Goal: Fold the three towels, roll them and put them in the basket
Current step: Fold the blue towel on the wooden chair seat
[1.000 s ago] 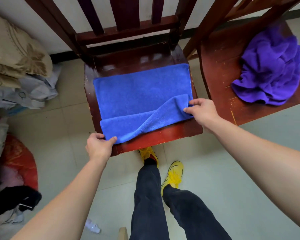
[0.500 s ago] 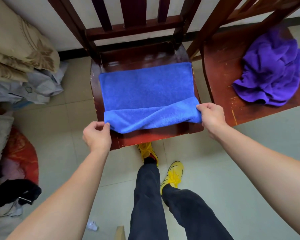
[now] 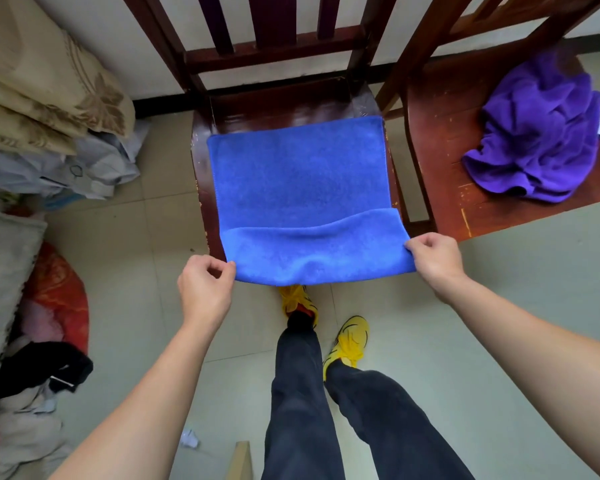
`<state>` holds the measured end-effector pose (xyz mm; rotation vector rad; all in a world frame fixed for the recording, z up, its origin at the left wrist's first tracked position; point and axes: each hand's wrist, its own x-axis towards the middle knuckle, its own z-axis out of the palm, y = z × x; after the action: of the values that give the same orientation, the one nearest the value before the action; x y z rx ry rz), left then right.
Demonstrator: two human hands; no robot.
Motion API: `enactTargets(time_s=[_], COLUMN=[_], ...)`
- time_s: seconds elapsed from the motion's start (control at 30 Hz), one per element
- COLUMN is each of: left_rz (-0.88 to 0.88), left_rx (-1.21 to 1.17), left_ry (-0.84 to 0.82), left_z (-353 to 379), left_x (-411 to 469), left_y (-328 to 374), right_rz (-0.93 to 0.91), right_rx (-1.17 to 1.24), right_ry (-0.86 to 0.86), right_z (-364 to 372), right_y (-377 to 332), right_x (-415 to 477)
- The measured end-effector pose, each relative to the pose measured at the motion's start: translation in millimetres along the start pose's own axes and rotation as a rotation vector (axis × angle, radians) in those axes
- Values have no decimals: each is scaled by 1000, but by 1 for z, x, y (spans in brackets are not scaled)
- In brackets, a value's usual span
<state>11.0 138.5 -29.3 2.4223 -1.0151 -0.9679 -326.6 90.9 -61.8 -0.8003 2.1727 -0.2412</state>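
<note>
Reaching forward and down, both bare forearms are extending almost straight toward the front of the nearer chair. The left hand [image 3: 205, 289] is pinching the near left corner of the blue towel [image 3: 298, 174] between thumb and curled fingers, knuckles up. The right hand [image 3: 433, 258] is pinching the near right corner the same way.

Between them the near edge is hanging just past the front of the chair seat [image 3: 201, 188], doubled over on itself in a short flap and sagging a little in the middle. That sag is suggesting a light, limp, fluffy cloth, one that is going to droop wherever it is unsupported and cling slightly to itself. The corners look like the right places to hold, with gentle tension across the edge so the fold line runs straight. Nothing here is looking fragile or slippery.

Farther on, the rest of the towel is lying flat across the seat, its far edge near the chair back. Beyond and to the right, a purple towel [image 3: 534, 133] is lying crumpled and unfolded on the second chair [image 3: 444, 188]. A third towel and the basket are not showing.
</note>
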Motion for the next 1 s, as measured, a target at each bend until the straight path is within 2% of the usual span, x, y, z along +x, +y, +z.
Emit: enactTargets(time_s=[0.07,0.17,0.27,0.4,0.63,0.7,0.77,0.83,0.9,1.0], left_rz=[-36,-186,-256,-284,-405,-470,-581,-651,-683,-706], left_rx=[-98,-317,-228,-20,-92,-130,-258,-415,-508,-584], left_ry=[-22,-85,-169,-204,-239,-228,-237,-308,-404,-436], left_z=[1,7,17,26,41,47,53,61,70,83], left_x=[0,7,13,8,3,7,13,21,28,35], left_y=[-6,-11,-27,-57,-82,-85,-87,-87,-83,-82], right_rz=[11,25,30,11,93,110,172,276,364,426], right_rx=[-31,-20,-11,-142,-270,-187,10,185,255,297], right_ry=[-31,-39,-61,-154,-213,-206,-225,-313,-419,-445], right_z=[-1,-2,-1,-3,8,16,25,34,40,49], right_y=[11,22,33,51,71,68,58,44,35,38], right_x=[-1,0,1,0,9,16,24,30,36,46])
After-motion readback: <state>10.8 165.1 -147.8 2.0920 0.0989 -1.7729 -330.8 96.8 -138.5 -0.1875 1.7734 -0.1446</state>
